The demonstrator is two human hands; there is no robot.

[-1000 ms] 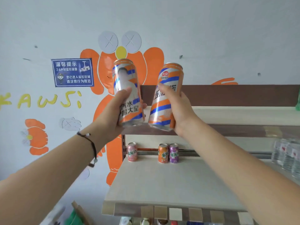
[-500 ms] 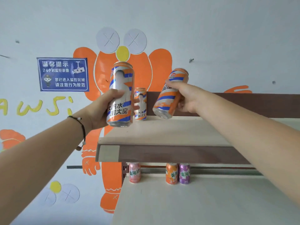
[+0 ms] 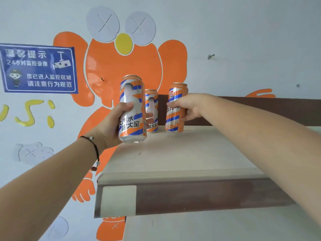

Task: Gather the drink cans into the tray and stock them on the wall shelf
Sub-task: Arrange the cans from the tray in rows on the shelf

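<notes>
Two cans in hand: we seat the right hand (image 3: 188,108)'s can (image 3: 174,119) beside the shelved can (image 3: 152,108) before letting go; the left hand (image 3: 111,126) grips its can (image 3: 132,110) clear of the shelf (image 3: 191,153).

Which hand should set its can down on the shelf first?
Right. The right hand holds its can upright at the shelf, beside the standing can. The left hand holds its can at the front, raised.
</notes>
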